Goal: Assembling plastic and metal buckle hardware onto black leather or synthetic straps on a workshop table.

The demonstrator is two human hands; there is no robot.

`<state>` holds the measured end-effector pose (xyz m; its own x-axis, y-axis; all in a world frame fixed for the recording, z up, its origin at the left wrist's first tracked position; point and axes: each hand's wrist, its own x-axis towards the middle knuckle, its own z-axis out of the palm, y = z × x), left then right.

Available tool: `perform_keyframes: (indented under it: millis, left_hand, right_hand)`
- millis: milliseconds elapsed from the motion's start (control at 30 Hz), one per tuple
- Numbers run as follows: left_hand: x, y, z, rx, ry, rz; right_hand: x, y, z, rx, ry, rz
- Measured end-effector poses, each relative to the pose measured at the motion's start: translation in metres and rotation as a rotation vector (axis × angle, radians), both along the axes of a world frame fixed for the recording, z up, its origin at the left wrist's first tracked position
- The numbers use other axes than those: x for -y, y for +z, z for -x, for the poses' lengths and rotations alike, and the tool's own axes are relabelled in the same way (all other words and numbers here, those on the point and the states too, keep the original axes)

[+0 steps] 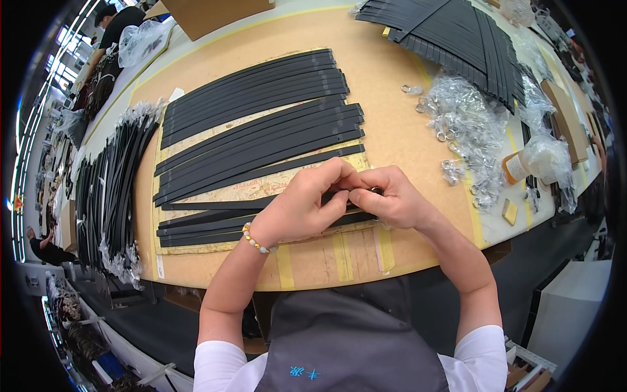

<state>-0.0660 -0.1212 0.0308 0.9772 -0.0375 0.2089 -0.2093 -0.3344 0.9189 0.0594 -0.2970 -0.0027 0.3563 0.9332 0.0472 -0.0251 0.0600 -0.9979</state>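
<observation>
My left hand [305, 197] and my right hand [396, 198] meet over the near right edge of a pale, worn board [261, 181]. Both are closed, fingertips pinched together around the end of a black strap [225, 204], which runs out leftward under my left hand. A small dark shiny piece [376, 190] shows at my right fingertips; its kind is too hidden to tell. More flat black straps [261, 153] lie side by side across the board beyond my hands, and several black straps [202, 230] lie nearer, partly under my left wrist.
Metal ring-shaped fittings in clear plastic [467, 121] lie at the right, below a stack of black straps [450, 39]. A plastic-wrapped bottle [516, 168] and a yellow block [509, 211] are near the right edge. Bundled straps [114, 189] hang at the left. A person [121, 26] is at far left.
</observation>
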Motion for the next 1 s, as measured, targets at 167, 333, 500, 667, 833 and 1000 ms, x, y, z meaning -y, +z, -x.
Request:
perform_keyframes:
  millis: [167,333,500,667,833,1000]
  left_hand:
    - [-0.01,-0.007,-0.005,-0.167,0.03,0.017]
    - [-0.005,-0.021,-0.008,-0.015,0.133,-0.311]
    - [-0.016,-0.031,-0.016,0.147,0.17,-0.447]
    - [-0.029,-0.047,-0.029,0.162,0.384,-0.557]
    - [-0.035,-0.049,-0.027,-0.033,0.319,-0.54]
    - [-0.043,-0.045,-0.018,0.012,0.265,-0.551]
  right_hand:
    - [0.007,0.026,-0.02,0.387,-0.072,0.292]
    - [0.035,0.034,-0.066,0.65,-0.578,0.293]
    - [0.095,0.054,-0.083,0.847,-0.686,1.001]
    - [0.086,0.02,-0.061,1.041,-0.57,0.979]
    - [0.05,0.003,-0.067,0.75,-0.486,0.529]
    - [0.009,0.013,-0.065,-0.151,-0.245,0.113]
